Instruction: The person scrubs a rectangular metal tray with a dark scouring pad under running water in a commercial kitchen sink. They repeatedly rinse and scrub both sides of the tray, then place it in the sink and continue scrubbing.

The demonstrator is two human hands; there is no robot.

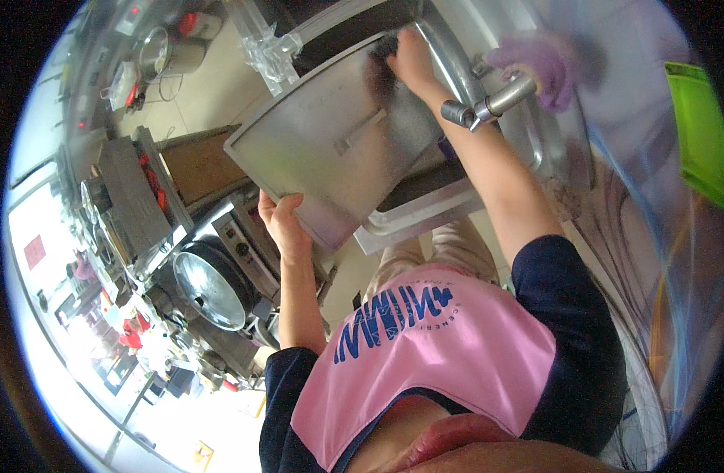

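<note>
A flat rectangular metal sheet or shallow tray (320,127) is tilted over a stainless steel sink (424,210). My left hand (286,223) grips its near left edge, the thumb lying on the upper face. At the far right corner my right hand (414,62) is closed around a dark scouring pad (387,44), pressed against the sheet's wet-looking surface. The fingers of that hand are partly hidden. A metal faucet spout (504,99) reaches over my right forearm. Purple rubber gloves or a cloth (542,65) hang around the faucet's base.
A bright green board or tray (699,133) stands at the right. To the left are a pan with a glass lid (211,287) on a stove and a grey box-like unit (131,195). A metal pot (167,53) sits at far left. Clear plastic wrap (270,50) covers a post beside the sink.
</note>
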